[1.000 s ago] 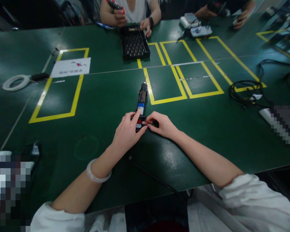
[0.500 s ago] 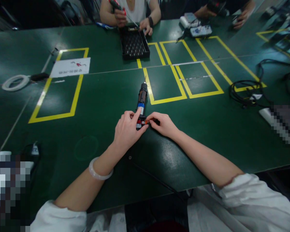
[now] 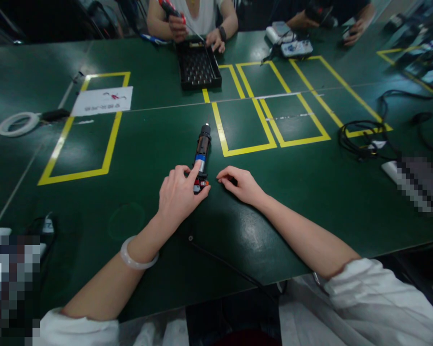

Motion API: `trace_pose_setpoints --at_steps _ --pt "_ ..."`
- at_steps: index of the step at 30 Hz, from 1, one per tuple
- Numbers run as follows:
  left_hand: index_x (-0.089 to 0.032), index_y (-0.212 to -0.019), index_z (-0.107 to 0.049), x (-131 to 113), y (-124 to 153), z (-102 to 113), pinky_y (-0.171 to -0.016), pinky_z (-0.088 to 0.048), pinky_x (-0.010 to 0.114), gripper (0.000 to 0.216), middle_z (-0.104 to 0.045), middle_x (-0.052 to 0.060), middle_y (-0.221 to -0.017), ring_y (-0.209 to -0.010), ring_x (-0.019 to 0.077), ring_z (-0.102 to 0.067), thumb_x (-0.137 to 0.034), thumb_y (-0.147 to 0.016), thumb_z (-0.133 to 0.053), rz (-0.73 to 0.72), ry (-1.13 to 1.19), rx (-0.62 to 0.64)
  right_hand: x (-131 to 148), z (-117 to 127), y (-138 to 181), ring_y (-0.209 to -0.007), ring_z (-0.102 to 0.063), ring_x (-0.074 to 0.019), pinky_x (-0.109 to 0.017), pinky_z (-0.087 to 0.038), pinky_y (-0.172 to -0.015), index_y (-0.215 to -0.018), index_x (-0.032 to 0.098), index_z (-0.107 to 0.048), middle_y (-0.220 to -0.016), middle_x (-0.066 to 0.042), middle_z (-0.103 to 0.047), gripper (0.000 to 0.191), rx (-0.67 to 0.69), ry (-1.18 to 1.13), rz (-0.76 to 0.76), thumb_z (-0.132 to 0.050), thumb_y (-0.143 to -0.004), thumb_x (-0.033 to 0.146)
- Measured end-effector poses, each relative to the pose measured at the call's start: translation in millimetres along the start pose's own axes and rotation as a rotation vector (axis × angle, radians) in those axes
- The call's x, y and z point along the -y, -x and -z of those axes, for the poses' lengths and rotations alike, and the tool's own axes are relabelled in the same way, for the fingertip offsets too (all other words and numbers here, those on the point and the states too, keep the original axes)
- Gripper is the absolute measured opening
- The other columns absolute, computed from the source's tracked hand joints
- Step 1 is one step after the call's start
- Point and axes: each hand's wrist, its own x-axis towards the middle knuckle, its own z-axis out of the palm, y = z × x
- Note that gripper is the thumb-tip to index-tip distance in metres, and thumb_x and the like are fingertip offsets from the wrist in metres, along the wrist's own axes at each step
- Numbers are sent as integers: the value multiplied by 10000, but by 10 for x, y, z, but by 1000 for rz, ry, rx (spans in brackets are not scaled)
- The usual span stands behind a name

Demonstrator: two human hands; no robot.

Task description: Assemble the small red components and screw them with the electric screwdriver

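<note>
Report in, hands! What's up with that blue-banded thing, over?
Left hand on black, blue-banded device. Right hand apart from it, to its right. Black cable nearer the person, touching neither hand.

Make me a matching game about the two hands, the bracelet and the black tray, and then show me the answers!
Things:
1. Left hand
2. Right hand
3. Pale bracelet
4. Black tray

Where they are:
A. Around the left wrist
B. Across the green table, in front of another person
C. Touching the device with a blue band
D. Beside that device, with a gap between them

Right pairs: 1-C, 2-D, 3-A, 4-B
</note>
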Motion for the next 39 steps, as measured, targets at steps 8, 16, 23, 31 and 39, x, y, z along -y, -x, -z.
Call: trace_pose_setpoints --at_steps 8,16,23,31,39 --pt "-216 -1528 -415 518 57 -21 -763 -501 444 700 -521 193 -1189 -1007 356 -564 -581 -933 -460 108 -55 -28 11 5 -5 -858 -667 -179 -300 -497 -809 -952 185 -658 -915 -49 -715 137 21 29 -1 -536 -909 141" --pt "-325 -1531 -366 1267 98 76 -828 -524 511 677 -464 147 -1255 -1085 361 -506 -672 -951 -331 289 -46 -22 7 15 1 -861 -667 -178 -295 -495 -807 -942 189 -664 -915 -42 -719 142 32 27 -10 -539 -907 132" --pt "-278 -1507 -366 1972 95 136 -909 -492 582 768 -428 145 -1331 -1134 359 -474 -756 -915 -258 527 -95 25 -10 14 -2 -872 -667 -183 -300 -490 -819 -943 184 -665 -916 -45 -717 141 43 49 -9 -539 -909 132" --pt "-184 -1409 -445 2288 170 72 -918 -473 623 656 -502 171 -1366 -1173 399 -509 -634 -958 -289 707 -81 -58 -8 13 -3 -868 -666 -187 -301 -487 -816 -950 180 -668 -915 -49 -716 136 57 62 -9 -546 -911 133" --pt "-185 -1252 -496 2287 71 139 -876 -455 483 556 -533 131 -1304 -1077 330 -516 -595 -882 -438 826 -34 43 -6 6 -8 -873 -672 -189 -296 -485 -820 -949 160 -677 -916 -62 -722 134 56 47 -7 -553 -910 128"
